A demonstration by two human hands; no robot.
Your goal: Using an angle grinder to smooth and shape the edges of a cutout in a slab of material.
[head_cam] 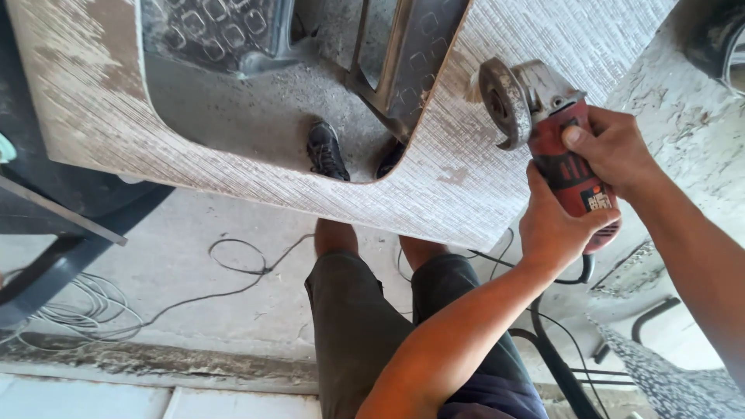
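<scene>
From the head view, both hands grip a red angle grinder (565, 159). The left hand (552, 225) is wrapped shut around the rear of its body, thumb up along the side. The right hand (613, 147) is closed over the front part, thumb pressed on top near the head. The grey grinding disc (503, 101) stands on edge, touching the scratched, whitish surface of a large curved panel (434, 178) with a rounded cut-out. Through that opening a black shoe (326, 149) shows on the dusty floor (186, 256). A black cable (555, 357) trails from the grinder's rear end downward.
</scene>
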